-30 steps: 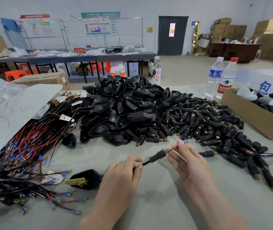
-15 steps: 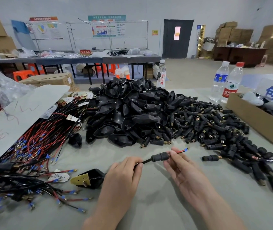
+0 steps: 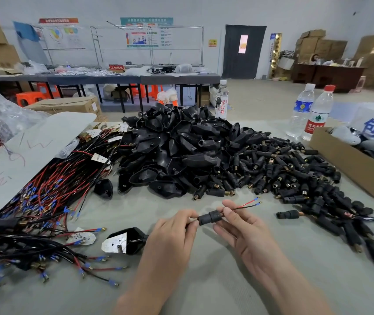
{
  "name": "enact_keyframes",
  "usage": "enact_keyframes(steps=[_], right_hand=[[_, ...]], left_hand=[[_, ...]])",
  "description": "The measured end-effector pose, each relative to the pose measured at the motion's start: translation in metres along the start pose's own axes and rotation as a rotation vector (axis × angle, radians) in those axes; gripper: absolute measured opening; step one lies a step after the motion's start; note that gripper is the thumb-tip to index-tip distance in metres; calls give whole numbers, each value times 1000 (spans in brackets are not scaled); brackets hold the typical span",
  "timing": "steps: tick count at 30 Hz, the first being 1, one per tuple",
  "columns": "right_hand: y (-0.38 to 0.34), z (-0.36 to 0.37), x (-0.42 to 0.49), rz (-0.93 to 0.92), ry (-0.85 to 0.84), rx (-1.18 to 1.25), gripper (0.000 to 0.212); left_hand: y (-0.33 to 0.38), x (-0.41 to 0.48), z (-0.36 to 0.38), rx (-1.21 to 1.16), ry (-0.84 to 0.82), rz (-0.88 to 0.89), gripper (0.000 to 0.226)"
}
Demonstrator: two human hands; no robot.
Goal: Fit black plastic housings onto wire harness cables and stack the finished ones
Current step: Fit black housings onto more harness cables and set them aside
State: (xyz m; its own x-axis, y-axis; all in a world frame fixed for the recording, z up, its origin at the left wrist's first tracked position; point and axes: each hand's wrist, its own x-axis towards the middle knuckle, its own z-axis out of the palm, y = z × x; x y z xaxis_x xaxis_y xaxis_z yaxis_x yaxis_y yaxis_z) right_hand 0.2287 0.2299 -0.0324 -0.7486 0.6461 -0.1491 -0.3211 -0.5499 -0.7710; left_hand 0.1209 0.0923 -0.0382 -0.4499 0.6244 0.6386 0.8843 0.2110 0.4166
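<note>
A black cylindrical housing was found threaded on a harness cable and held clear of the bench, near its front edge. The cable was pinched between thumb and forefinger of the left hand, directly at the left end of the housing. The right end of the housing was pinched by the fingertips of the right hand, palm turned upward, the remaining fingers loosely extended. Beyond the right hand, one red and one black lead with blue-sleeved terminals were seen projecting from the housing.

To the left of the left hand, a larger black shell with a metal plate was noted lying on the bench; its join to the cable was hidden by the hand.

Behind the hands, a heap of large black shells was recorded, with a spread of small cylindrical housings adjoining it on the right. One cylindrical piece lay apart from that spread, and one shell lay just left of the heap.

Bundles of red and black harnesses were laid along the left side, partly under a grey sheet. A cardboard box was observed at the right edge, with two water bottles behind it.
</note>
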Motion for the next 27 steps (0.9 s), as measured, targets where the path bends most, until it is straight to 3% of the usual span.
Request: enact_keyframes(steps=[8, 14, 21, 27], right_hand=[[-12, -12, 4, -53, 112, 70, 24], [0, -2, 1, 30, 11, 64, 37], [-6, -8, 5, -30, 69, 87, 37], [1, 0, 2, -41, 23, 52, 34]], left_hand=[[-13, 1, -2, 104, -21, 110, 19], [-9, 1, 4, 69, -18, 124, 21], [-19, 1, 2, 143, -13, 128, 19], [-16, 2, 3, 164, 13, 145, 23]])
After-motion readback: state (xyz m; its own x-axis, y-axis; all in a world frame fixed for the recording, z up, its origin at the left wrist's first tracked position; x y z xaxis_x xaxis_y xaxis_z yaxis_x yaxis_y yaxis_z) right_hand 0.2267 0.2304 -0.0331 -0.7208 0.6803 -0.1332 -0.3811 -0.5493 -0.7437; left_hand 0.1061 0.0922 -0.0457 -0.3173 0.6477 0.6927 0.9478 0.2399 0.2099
